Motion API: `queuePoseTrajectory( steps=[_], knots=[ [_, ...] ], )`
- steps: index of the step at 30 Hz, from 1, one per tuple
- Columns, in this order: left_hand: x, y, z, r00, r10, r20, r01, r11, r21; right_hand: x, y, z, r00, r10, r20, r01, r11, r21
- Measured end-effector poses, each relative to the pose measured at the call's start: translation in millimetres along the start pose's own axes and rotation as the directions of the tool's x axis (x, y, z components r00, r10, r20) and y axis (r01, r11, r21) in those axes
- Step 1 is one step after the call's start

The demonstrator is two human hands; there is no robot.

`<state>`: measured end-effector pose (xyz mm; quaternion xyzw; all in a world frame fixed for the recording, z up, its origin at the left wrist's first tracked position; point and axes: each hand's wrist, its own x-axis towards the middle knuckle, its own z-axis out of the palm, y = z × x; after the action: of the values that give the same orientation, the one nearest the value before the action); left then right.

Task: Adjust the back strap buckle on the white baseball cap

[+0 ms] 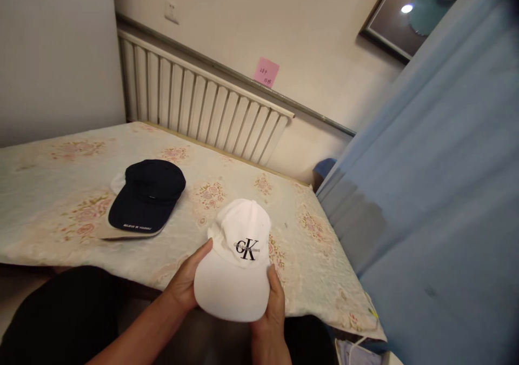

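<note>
A white baseball cap point(232, 289) with black "GK" lettering is held up in front of me, its brim toward me. My left hand point(190, 278) grips the brim's left side, thumb on top and the other fingers hidden beneath. On the opposite side, my right hand point(272, 303) holds the brim's edge the same way. To the left, a dark navy cap point(151, 189) with small white lettering on its brim lies on the floral cover point(227, 162). Beneath it show parts of lighter headwear, mostly hidden.
A white radiator point(194, 97) runs along the wall behind the covered surface. A blue curtain point(425, 203) hangs on the right. A pink note point(266, 72) and a framed picture point(389, 24) are on the wall. Something blue point(324, 167) stands at the far corner.
</note>
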<state>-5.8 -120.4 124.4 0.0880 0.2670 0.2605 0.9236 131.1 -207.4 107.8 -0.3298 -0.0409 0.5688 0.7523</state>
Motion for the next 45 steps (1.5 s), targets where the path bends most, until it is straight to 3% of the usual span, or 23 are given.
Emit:
queuePoseTrajectory(
  steps=[9, 14, 18, 29, 36, 45],
  knots=[
    [2.8, -2.4, 1.4, 0.995, 0.097, 0.034, -0.095, 0.995, -0.036, -8.2, 25.1, 5.4, 0.993, -0.112, 0.028, 0.107, 0.985, 0.133],
    [7.5, -5.4, -0.6, 0.993, 0.103, 0.059, -0.103, 0.995, -0.011, -16.2, 32.8, 8.7, 0.993, -0.107, 0.05, 0.102, 0.989, 0.103],
    [9.8, -3.6, -0.6, 0.993, 0.075, 0.093, -0.075, 0.997, -0.01, -10.4, 30.2, -0.1, 0.997, -0.07, 0.021, 0.067, 0.991, 0.118],
    [19.5, 0.9, -0.2, 0.96, 0.215, 0.178, -0.209, 0.976, -0.055, -3.1, 12.3, -14.6, 0.997, -0.057, -0.045, 0.061, 0.993, 0.1],
    [26.2, -7.6, 4.5, 0.958, 0.222, 0.182, -0.216, 0.975, -0.054, -1.8, 6.9, -13.3, 0.996, -0.086, -0.007, 0.086, 0.982, 0.166],
    [26.7, -19.3, 15.1, 0.96, 0.242, 0.14, -0.235, 0.97, -0.066, -5.3, 10.8, -14.2, 0.98, -0.193, 0.041, 0.19, 0.979, 0.072]
  ],
)
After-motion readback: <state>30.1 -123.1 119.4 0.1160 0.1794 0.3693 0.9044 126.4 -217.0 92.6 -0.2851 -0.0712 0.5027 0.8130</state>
